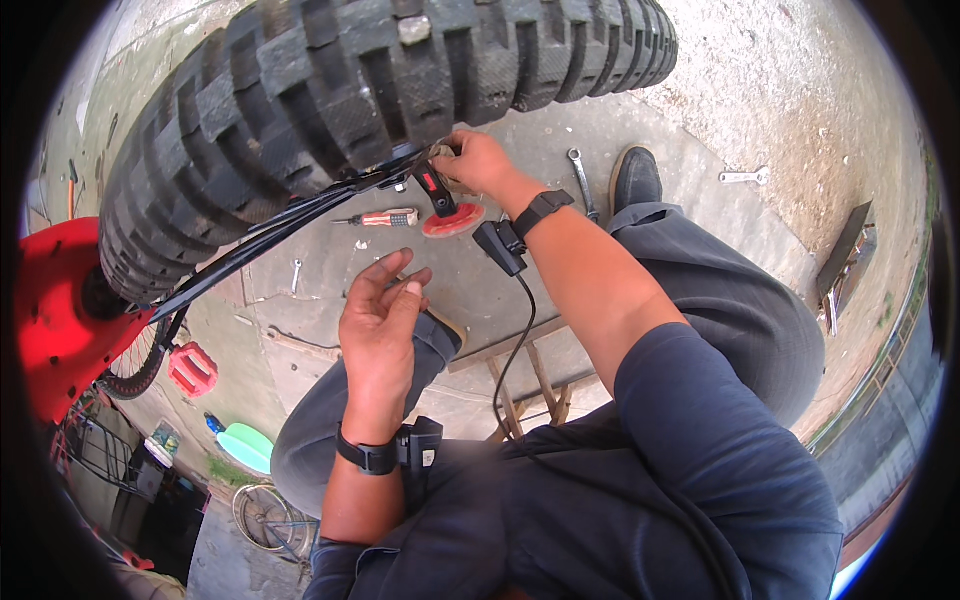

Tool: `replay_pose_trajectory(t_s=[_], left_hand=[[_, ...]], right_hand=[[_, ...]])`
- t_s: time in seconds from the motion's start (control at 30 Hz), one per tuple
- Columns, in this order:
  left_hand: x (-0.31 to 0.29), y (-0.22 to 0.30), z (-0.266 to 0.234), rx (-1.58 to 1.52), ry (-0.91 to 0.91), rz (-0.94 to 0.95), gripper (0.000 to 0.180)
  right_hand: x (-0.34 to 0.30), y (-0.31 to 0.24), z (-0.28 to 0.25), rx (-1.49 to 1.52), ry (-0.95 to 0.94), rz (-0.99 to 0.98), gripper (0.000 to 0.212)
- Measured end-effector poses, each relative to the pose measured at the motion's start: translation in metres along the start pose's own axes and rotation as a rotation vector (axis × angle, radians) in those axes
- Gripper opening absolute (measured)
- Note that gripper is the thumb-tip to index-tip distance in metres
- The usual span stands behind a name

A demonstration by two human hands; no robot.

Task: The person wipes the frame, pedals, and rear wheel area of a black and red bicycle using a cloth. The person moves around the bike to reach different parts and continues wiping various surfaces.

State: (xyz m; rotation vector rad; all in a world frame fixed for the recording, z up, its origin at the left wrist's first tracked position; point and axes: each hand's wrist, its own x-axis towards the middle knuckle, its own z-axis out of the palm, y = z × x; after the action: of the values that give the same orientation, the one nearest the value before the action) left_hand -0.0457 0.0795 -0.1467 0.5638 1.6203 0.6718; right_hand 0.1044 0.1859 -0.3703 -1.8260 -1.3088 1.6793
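Grey concrete [540, 140] spreads below; black tubes [232, 262] slant from near left to far right, where the right hand [478, 164] pinches a crumpled cloth [453, 181]; the left hand [382, 322], loosely curled, seemingly empty, sits nearer.

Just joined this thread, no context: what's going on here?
A person is working beside a knobbly tire. Their right hand pinches what looks like a crumpled brownish cloth, next to a black part with a red disc. The left hand is raised, fingers loosely curled, nothing visible in it. A screwdriver and wrenches lie on the ground.
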Motion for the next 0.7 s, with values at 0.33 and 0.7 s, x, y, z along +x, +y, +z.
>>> replay_pose_trajectory(t_s=[0.33, 0.7], left_hand=[[0.007, -0.001, 0.000, 0.019, -0.002, 0.003, 0.038], [0.007, -0.002, -0.001, 0.008, 0.003, 0.002, 0.038]], right_hand=[[0.010, 0.008, 0.004, -0.191, -0.090, 0.073, 0.040], [0.000, 0.068, -0.017, 0.534, -0.034, 0.221, 0.039]])
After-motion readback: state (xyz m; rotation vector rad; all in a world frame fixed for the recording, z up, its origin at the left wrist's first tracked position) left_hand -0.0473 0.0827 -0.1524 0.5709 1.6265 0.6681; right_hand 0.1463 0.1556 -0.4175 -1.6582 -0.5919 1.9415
